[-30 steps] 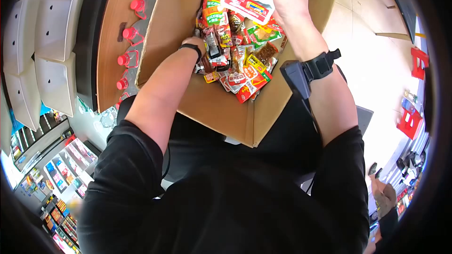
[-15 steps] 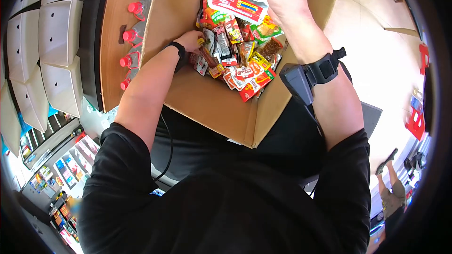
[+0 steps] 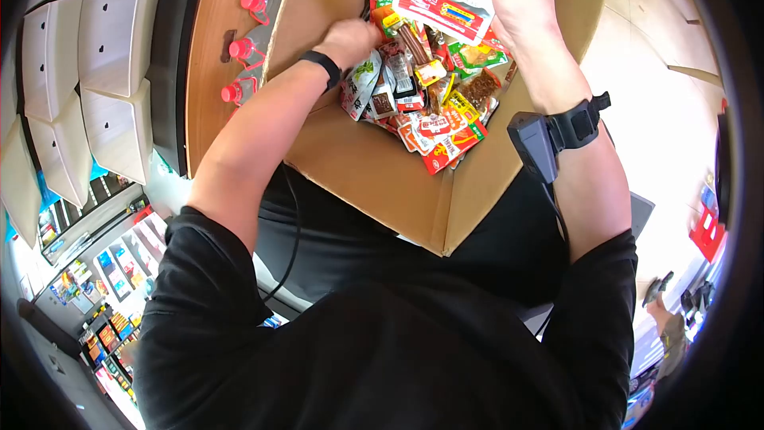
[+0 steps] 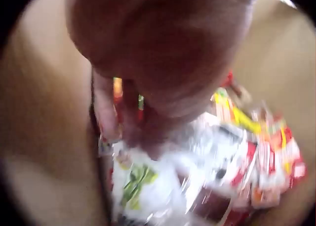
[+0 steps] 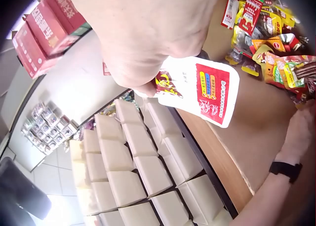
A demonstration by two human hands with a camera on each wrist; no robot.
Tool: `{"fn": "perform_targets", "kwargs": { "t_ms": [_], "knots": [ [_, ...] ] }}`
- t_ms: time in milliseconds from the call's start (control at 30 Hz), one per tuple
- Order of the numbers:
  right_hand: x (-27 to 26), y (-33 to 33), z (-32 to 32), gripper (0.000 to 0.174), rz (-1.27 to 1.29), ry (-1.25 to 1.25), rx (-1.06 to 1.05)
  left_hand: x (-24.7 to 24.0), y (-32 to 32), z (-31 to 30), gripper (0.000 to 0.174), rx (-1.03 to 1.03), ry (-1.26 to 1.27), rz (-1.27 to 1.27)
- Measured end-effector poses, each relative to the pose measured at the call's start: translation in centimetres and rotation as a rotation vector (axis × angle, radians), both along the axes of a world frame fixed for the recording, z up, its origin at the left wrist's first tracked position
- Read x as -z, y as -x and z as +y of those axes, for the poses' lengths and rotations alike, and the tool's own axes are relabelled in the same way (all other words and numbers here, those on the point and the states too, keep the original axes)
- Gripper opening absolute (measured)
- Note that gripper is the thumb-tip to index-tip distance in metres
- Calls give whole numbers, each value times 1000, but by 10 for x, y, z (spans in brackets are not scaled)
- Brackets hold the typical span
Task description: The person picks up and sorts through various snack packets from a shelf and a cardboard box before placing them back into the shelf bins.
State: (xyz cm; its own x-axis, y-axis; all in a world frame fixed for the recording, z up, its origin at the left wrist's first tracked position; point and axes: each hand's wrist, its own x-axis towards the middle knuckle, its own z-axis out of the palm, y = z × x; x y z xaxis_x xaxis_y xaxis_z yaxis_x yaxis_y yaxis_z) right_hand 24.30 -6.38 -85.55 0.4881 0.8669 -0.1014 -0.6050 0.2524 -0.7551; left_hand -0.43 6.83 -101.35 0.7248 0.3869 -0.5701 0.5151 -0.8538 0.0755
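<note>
In the head view my left hand (image 3: 350, 41) reaches over the left part of a heap of small snack packets (image 3: 402, 72), its fingertips hidden among them. The right wrist view shows that hand (image 5: 298, 132) beside an orange packet (image 5: 291, 70); whether it grips one cannot be told. Blurred left fingers (image 4: 106, 107) point down above a white packet with green print (image 4: 138, 186). My right hand (image 3: 521, 0) pinches a white and red packet (image 3: 446, 0) over the heap; its red panel (image 5: 212, 92) shows in the right wrist view.
The heap lies in an open cardboard box (image 3: 366, 167) in front of my body. Left of it, bottles with red caps (image 3: 255, 2) stand on a brown surface (image 3: 208, 72), beside stacked cream bins (image 3: 119, 36). Pale floor (image 3: 652, 87) shows at the right.
My left hand has moved farther up over the heap, and a white packet with green print is now uncovered near its wrist. The right hand still holds its packet. The head view has shifted slightly.
</note>
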Motion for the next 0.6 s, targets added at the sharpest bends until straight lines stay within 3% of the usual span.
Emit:
{"fn": "perform_targets", "kwargs": {
  "t_ms": [33, 100, 167, 233, 300, 467, 600],
  "knots": [
    [0, 0, 0, 38, -16, -5, -8, -1, 5, -10, 17, 285, 66, 102],
    [0, 3, 1, 38, -25, -9, -20, 20, 16, -16, 18, 444, 214, 78],
    [2, 5, 0, 38, -23, 11, -27, 27, 20, -21, 18, 405, 206, 98],
    [1, 5, 1, 38, -33, 25, -28, 37, 19, -17, 18, 560, 96, -106],
    [1, 7, 1, 39, -40, 39, -36, 39, 22, -18, 19, 617, 87, -92],
    [3, 8, 2, 40, -26, 21, -54, 31, 20, -22, 22, 607, 26, 207],
    [2, 9, 3, 41, -34, 27, -59, 30, 18, -20, 24, 687, -57, 296]
  ]
}}
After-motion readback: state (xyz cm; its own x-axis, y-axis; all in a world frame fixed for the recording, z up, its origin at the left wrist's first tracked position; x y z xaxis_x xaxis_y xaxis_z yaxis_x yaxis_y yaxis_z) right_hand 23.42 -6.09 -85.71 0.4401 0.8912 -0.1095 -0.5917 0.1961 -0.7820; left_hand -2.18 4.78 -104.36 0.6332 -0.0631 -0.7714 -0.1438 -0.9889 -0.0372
